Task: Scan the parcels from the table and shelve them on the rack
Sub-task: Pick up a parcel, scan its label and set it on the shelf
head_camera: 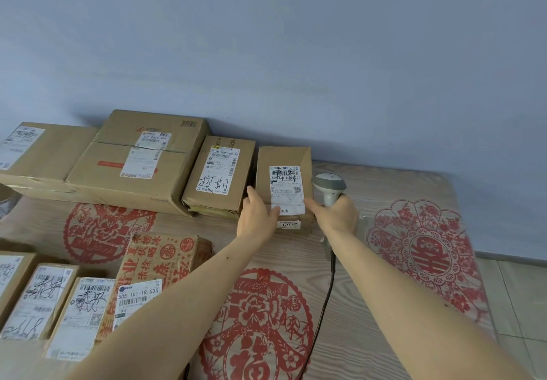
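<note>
Scanner (329,185) right of parcel (284,178)

Right of the small box (283,184) the worktop (384,190) lay open; left of it another box (219,173) crowded close, wall (296,53) behind.

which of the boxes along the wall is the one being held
The small box at the right end of the row; both the left hand and right hand touch it.

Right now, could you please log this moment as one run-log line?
left hand: grips small parcel | right hand: holds scanner, touches parcel | parcel: on table, back row | stage: picking up
</note>
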The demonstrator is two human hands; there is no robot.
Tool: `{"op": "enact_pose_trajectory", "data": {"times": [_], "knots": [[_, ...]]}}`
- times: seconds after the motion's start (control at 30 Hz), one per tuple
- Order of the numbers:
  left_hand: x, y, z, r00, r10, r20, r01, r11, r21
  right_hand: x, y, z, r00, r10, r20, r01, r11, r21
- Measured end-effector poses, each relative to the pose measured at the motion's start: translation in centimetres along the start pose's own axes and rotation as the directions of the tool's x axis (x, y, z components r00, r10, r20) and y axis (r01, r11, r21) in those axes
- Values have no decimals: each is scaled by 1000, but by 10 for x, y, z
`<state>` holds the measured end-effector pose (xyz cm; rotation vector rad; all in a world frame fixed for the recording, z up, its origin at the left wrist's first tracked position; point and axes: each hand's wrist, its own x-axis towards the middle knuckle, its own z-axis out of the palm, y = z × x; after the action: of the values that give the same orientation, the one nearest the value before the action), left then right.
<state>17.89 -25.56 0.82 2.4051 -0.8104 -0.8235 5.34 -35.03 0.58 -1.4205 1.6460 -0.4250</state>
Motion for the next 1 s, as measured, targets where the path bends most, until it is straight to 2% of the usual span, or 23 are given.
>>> {"op": "enact_pose_trajectory", "data": {"times": [0.13,0.5,0.73,1.0], "knots": [[-1,-1,-2,997,-49,58,52,997,-53,-3,-3,-1,999,12,33,-11,999,-32],[-45,19,-34,999,42,0,-41,976,-212,-47,-22,-28,999,-42,-30,42,999,19],[-87,14,-80,992,80,-102,-112,927,-359,-114,-54,-36,979,-158,-130,165,985,47],[-148,-36,-146,966,122,-228,-222,844,-488,-214,-84,-25,956,-264,-130,279,954,113]]}}
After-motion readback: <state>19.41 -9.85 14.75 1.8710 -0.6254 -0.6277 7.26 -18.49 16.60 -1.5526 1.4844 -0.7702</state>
